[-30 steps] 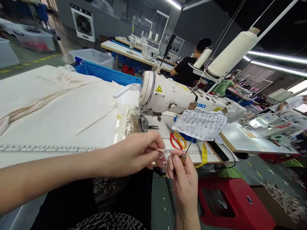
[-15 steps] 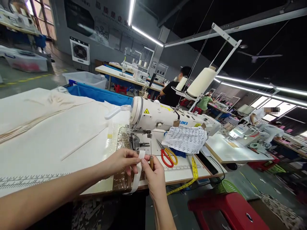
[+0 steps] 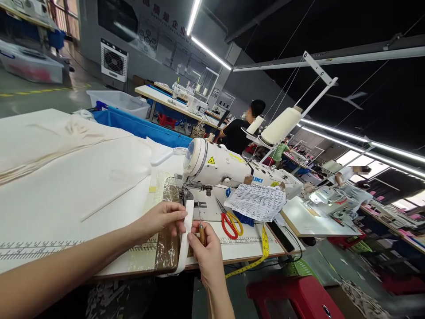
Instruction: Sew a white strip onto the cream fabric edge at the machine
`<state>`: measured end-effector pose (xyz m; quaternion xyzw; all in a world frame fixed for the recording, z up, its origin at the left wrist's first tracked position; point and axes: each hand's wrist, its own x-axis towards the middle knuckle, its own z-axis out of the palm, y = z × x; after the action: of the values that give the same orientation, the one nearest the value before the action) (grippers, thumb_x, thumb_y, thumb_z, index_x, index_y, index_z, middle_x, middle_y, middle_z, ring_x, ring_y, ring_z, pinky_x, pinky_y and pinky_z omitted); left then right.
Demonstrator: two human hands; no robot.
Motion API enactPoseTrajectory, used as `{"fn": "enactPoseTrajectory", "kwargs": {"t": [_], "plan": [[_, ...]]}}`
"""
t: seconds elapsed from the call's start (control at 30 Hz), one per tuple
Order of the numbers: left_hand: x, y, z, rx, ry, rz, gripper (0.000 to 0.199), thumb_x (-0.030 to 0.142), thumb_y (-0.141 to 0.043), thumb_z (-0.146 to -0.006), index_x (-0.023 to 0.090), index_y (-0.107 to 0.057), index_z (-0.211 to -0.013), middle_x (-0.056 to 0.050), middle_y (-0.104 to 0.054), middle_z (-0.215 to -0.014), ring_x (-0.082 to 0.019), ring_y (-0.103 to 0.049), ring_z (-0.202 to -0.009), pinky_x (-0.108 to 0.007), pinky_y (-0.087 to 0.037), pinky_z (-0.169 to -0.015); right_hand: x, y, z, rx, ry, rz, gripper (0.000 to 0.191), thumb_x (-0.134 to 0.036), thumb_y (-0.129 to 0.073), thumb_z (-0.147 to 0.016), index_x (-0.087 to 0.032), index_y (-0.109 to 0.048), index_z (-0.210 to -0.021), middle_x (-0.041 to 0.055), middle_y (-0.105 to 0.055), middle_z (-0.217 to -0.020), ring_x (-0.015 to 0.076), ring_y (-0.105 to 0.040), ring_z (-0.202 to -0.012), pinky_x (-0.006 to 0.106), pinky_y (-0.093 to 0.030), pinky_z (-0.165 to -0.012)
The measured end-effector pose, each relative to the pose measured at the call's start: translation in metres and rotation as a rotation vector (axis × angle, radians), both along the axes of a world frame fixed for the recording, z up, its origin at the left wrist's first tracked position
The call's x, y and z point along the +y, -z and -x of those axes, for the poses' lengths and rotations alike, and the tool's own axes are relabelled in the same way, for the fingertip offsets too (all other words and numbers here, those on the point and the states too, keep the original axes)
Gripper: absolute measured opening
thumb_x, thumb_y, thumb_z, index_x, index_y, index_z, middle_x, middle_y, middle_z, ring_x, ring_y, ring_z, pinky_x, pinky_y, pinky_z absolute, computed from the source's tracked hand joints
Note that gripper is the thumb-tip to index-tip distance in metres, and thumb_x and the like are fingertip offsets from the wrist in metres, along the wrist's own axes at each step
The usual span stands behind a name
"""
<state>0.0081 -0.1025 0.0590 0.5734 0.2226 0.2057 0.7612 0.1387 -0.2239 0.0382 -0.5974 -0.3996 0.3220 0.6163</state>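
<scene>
A narrow white strip (image 3: 186, 235) runs from near the sewing machine's needle area down over the table's front edge. My left hand (image 3: 170, 218) pinches the strip's left side near its upper end. On the other side, my right hand (image 3: 206, 243) is closed round an awl (image 3: 201, 234) with a wooden handle, its thin metal point upward, and its thumb touches the strip. Just beyond both hands stands the white sewing machine (image 3: 215, 163). Red and yellow scissors (image 3: 230, 223) lie right of my right hand, beside a handwritten paper (image 3: 257, 202) on the machine.
Pale fabric (image 3: 76, 150) spreads over the table at left, with a blue cloth bin (image 3: 142, 131) behind. A yellow tape measure (image 3: 264, 248) hangs at the front edge. A red stool (image 3: 299, 297) stands lower right. People sit or lean at other machines farther back.
The view has tilted and shifted. My left hand has moved slightly up and left along the strip, and more of the strip's upper end shows. The awl stays in my right hand.
</scene>
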Motion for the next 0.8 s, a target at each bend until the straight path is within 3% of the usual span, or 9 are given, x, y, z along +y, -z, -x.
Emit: {"fn": "enactPoseTrajectory", "kwargs": {"t": [0.13,0.3,0.47,0.57,0.67,0.73,0.8], "plan": [[0.004,0.003,0.001,-0.058,-0.006,0.052,0.049,0.058,-0.082,-0.064,0.016,-0.059,-0.079,-0.004,-0.074,-0.069,-0.012,-0.06,-0.058,-0.023,-0.049,-0.059,0.0,0.007,0.002,0.003,-0.013,0.072,0.031,-0.04,-0.075,-0.067,-0.018,-0.063,-0.086,-0.0028,-0.054,-0.073,0.0125,-0.048,-0.064,0.024,-0.043,-0.061],[0.008,0.004,0.003,-0.09,-0.013,0.071,0.048,0.057,-0.082,-0.066,0.016,-0.059,-0.078,-0.006,-0.075,-0.073,-0.014,-0.066,-0.066,-0.023,-0.052,-0.063,0.0,0.014,0.004,-0.021,-0.019,0.083,0.034,-0.047,-0.075,-0.069,-0.019,-0.056,-0.07,-0.0055,-0.042,-0.063,0.0108,-0.036,-0.059,0.022,-0.033,-0.055],[0.008,-0.001,0.007,-0.128,0.018,0.018,0.047,0.057,-0.08,-0.071,0.017,-0.058,-0.079,-0.008,-0.075,-0.084,-0.018,-0.07,-0.079,-0.025,-0.054,-0.069,0.001,0.018,-0.004,0.011,0.052,0.081,0.043,-0.057,-0.075,-0.069,-0.016,-0.064,-0.075,-0.006,-0.044,-0.055,0.0093,-0.032,-0.053,0.021,-0.026,-0.049],[-0.003,-0.009,0.015,-0.131,0.149,-0.171,0.041,0.056,-0.07,-0.081,0.016,-0.064,-0.088,-0.009,-0.075,-0.094,-0.021,-0.07,-0.088,-0.028,-0.056,-0.074,0.004,0.016,-0.012,0.013,0.133,0.021,0.045,-0.058,-0.074,-0.074,-0.015,-0.069,-0.086,-0.0032,-0.056,-0.056,0.0114,-0.044,-0.051,0.022,-0.035,-0.049],[-0.015,-0.013,0.026,-0.097,0.236,-0.481,0.031,0.047,-0.059,-0.092,0.018,-0.069,-0.096,-0.008,-0.074,-0.106,-0.021,-0.068,-0.097,-0.028,-0.054,-0.083,0.004,0.012,-0.018,-0.048,0.154,-0.068,0.039,-0.052,-0.072,-0.08,-0.016,-0.07,-0.093,0.0068,-0.075,-0.086,0.0188,-0.065,-0.076,0.027,-0.051,-0.068],[-0.018,-0.011,0.031,-0.075,0.23,-0.655,0.026,0.04,-0.053,-0.095,0.02,-0.069,-0.096,-0.007,-0.073,-0.11,-0.021,-0.067,-0.102,-0.027,-0.052,-0.087,0.003,0.008,-0.019,-0.075,0.143,-0.114,0.034,-0.049,-0.07,-0.084,-0.017,-0.071,-0.098,0.0101,-0.075,-0.108,0.0223,-0.068,-0.097,0.03,-0.053,-0.084],[-0.016,-0.006,0.035,-0.06,0.22,-0.75,0.025,0.036,-0.049,-0.097,0.02,-0.069,-0.094,-0.006,-0.073,-0.113,-0.02,-0.068,-0.103,-0.025,-0.051,-0.087,0.002,0.005,-0.017,-0.077,0.137,-0.138,0.034,-0.048,-0.068,-0.086,-0.018,-0.072,-0.102,0.0106,-0.073,-0.118,0.0231,-0.067,-0.105,0.031,-0.053,-0.089]]}}
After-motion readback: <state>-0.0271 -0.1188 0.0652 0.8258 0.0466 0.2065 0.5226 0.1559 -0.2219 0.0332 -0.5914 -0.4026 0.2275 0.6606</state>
